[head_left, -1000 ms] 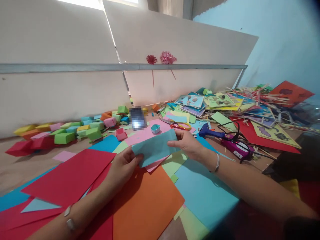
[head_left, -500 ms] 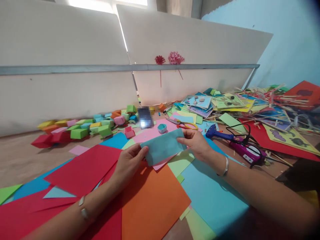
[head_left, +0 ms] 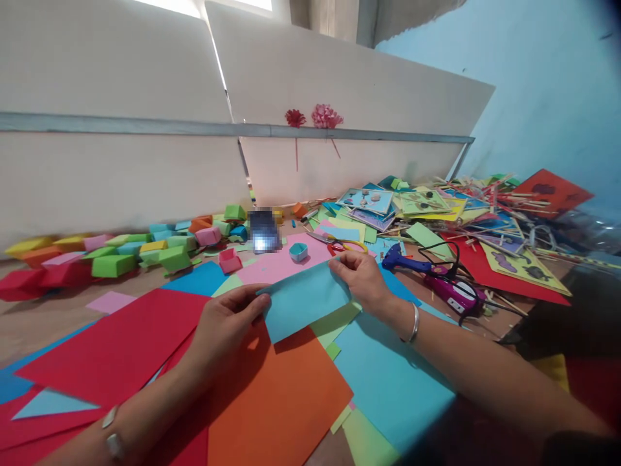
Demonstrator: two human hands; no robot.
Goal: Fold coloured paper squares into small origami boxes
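A light blue rectangle of paper (head_left: 306, 299) is held up between my two hands, tilted above the sheets below. My left hand (head_left: 237, 314) pinches its left edge between thumb and fingers. At its upper right corner, my right hand (head_left: 361, 278) has it pinched the same way. Beneath the paper lies an orange sheet (head_left: 276, 401), with a light blue sheet (head_left: 392, 362) to the right. Just beyond it, a small teal folded paper box (head_left: 298, 252) rests on a pink sheet (head_left: 262, 267).
Folded paper boxes (head_left: 114, 265) line the left back. Scissors (head_left: 349, 246), a blue glue gun (head_left: 405, 260) and a purple corded tool (head_left: 453, 294) lie to the right, before heaped cards and sticks. Red sheets (head_left: 116, 343) spread at left. Two paper flowers (head_left: 327, 116) hang on the white panel.
The view has turned somewhat to the right. Both hands still grip the light blue paper, which now tilts more, its lower left corner nearer to me.
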